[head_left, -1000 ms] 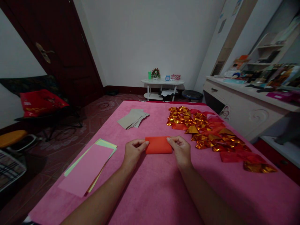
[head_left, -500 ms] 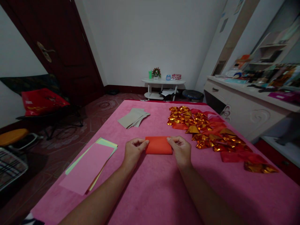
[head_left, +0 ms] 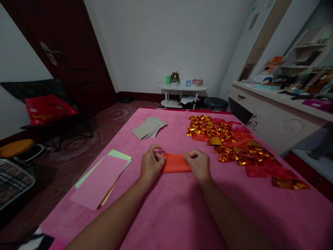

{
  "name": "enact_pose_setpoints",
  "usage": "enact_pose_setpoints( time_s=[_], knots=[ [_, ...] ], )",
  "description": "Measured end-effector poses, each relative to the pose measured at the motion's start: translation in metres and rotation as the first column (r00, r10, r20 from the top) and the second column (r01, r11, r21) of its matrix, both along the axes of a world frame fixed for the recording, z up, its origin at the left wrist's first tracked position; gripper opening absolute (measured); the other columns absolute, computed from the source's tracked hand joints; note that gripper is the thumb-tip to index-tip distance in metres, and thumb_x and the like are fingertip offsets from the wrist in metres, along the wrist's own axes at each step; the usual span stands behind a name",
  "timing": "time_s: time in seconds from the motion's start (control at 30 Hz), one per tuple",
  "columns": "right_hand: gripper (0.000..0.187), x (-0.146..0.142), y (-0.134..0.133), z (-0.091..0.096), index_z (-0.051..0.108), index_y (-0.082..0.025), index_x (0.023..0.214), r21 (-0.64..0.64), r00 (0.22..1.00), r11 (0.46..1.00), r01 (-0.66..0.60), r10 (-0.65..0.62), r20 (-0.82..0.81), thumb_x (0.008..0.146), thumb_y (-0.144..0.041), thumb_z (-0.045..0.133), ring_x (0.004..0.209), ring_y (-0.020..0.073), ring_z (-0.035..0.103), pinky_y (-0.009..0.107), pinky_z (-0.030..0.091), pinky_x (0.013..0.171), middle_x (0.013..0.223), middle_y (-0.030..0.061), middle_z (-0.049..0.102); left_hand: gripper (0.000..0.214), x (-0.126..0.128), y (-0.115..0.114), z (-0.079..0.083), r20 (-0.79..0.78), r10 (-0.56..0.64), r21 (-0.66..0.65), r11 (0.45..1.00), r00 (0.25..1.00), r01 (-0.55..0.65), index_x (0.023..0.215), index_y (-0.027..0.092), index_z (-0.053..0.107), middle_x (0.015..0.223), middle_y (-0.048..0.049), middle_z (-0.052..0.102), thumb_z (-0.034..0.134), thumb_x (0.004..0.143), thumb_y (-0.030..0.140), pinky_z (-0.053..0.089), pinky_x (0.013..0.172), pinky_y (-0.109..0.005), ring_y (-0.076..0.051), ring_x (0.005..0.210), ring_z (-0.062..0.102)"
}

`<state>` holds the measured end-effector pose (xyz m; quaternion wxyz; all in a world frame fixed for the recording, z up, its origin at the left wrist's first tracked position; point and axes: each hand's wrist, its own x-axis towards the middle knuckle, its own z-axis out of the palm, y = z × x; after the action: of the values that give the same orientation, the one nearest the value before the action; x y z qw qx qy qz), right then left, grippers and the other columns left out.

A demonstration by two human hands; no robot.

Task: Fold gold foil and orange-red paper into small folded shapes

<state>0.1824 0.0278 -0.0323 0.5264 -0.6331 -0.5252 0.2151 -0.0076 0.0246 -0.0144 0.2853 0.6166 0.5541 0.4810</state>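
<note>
A folded sheet of orange paper lies on the pink-covered table, between my two hands. My left hand has its thumb on the paper's left edge, with the index finger bent and raised above it. My right hand pinches the upper right edge, its fingers curled. To the left rests a pile of coloured paper sheets, pink on top with green and yellow edges beneath. Farther back lies a fanned stack of grey sheets. Many shiny gold and red folded paper pieces cover the table's right side.
A white dresser crowded with small items stands along the right. Behind the table are a small white side table and a round dark stool. On the left, a chair holds a red bag, near an orange-topped stool.
The fingers of my left hand have lifted and loosened at the paper's left edge. My right hand has shifted slightly left along the top edge. The view has tilted a little.
</note>
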Motion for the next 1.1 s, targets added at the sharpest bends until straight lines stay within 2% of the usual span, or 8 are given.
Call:
enact_pose_setpoints(
  time_s=[0.13,0.33,0.43,0.6,0.83,0.93,1.03,1.1],
  knots=[
    [0.015,0.003,0.002,0.004,0.056,-0.021,0.052,-0.106,0.952,0.994,0.014,0.019,0.304,0.064,-0.024,0.064,0.047,0.0116,0.048,0.023,0.028,0.048,0.05,-0.0028,0.057,0.03,0.001,-0.001,0.004,-0.354,-0.021,0.011,1.0,0.935,0.026,0.099,0.024,0.058,0.062,0.0044,0.064,0.062,0.071,0.014,0.034,0.056,-0.024,-0.014,0.057,0.058],
    [0.009,0.001,0.005,0.018,0.058,-0.02,0.056,-0.238,0.861,0.97,0.043,0.084,0.502,0.065,-0.02,0.062,0.054,0.0117,0.053,0.023,0.027,0.051,0.057,-0.0019,0.062,0.025,0.004,-0.002,0.011,-0.564,-0.023,0.081,0.993,0.825,0.083,0.092,0.025,0.066,0.088,-0.002,0.067,0.063,0.071,0.011,0.039,0.075,-0.031,-0.02,0.086,0.059],
    [0.007,0.0,0.006,0.021,0.06,-0.021,0.059,-0.27,0.858,0.962,0.045,0.101,0.503,0.066,-0.021,0.062,0.057,0.0123,0.055,0.023,0.027,0.051,0.061,-0.0008,0.064,0.022,0.004,0.0,0.009,-0.597,-0.006,0.188,0.971,0.802,0.147,0.09,0.026,0.07,0.107,-0.0048,0.063,0.063,0.074,0.012,0.038,0.083,-0.036,-0.023,0.103,0.053],
    [0.005,0.0,0.005,0.022,0.061,-0.021,0.061,-0.29,0.863,0.955,0.053,0.103,0.495,0.066,-0.023,0.062,0.057,0.0126,0.055,0.024,0.027,0.051,0.062,-0.0003,0.065,0.019,0.0,0.01,0.001,-0.607,-0.266,0.103,0.908,0.749,0.406,0.082,0.023,0.073,0.088,-0.0029,0.069,0.059,0.079,0.01,0.039,0.082,-0.034,-0.018,0.088,0.058],
    [0.004,0.0,0.005,0.02,0.06,-0.021,0.063,-0.303,0.877,0.951,0.06,0.095,0.472,0.067,-0.022,0.061,0.056,0.0134,0.055,0.024,0.03,0.051,0.061,-0.0011,0.063,0.015,0.0,0.01,0.001,-0.567,-0.27,0.055,0.93,0.778,0.363,0.085,0.021,0.074,0.087,-0.004,0.069,0.072,0.074,0.031,0.042,0.078,-0.033,-0.019,0.084,0.059],
    [0.003,-0.002,0.001,0.021,0.061,-0.021,0.07,-0.198,0.896,0.98,0.03,0.061,0.44,0.07,-0.02,0.058,0.063,0.0154,0.058,0.025,0.04,0.058,0.068,0.0006,0.064,0.02,0.001,0.007,0.003,-0.565,-0.241,0.063,0.941,0.789,0.333,0.085,0.021,0.073,0.088,-0.0046,0.069,0.073,0.071,0.036,0.041,0.08,-0.034,-0.021,0.085,0.059],
    [0.014,-0.019,-0.012,0.027,0.063,-0.02,0.09,0.089,0.912,0.995,-0.044,0.003,0.411,0.079,-0.025,0.055,0.093,0.0208,0.06,0.033,0.046,0.084,0.096,0.0069,0.065,0.026,0.003,0.004,0.002,-0.563,-0.227,0.075,0.943,0.794,0.323,0.085,0.019,0.073,0.089,-0.0062,0.069,0.075,0.068,0.039,0.042,0.081,-0.035,-0.023,0.086,0.059],
    [0.028,-0.039,-0.025,0.032,0.059,-0.02,0.109,0.17,0.916,0.968,-0.185,0.107,0.386,0.084,-0.032,0.053,0.11,0.0237,0.054,0.039,0.042,0.095,0.114,0.0096,0.061,0.027,0.004,0.003,-0.001,-0.536,-0.235,0.067,0.946,0.811,0.319,0.087,0.017,0.073,0.089,-0.0078,0.068,0.072,0.069,0.037,0.043,0.084,-0.036,-0.023,0.086,0.059]
  ],
)
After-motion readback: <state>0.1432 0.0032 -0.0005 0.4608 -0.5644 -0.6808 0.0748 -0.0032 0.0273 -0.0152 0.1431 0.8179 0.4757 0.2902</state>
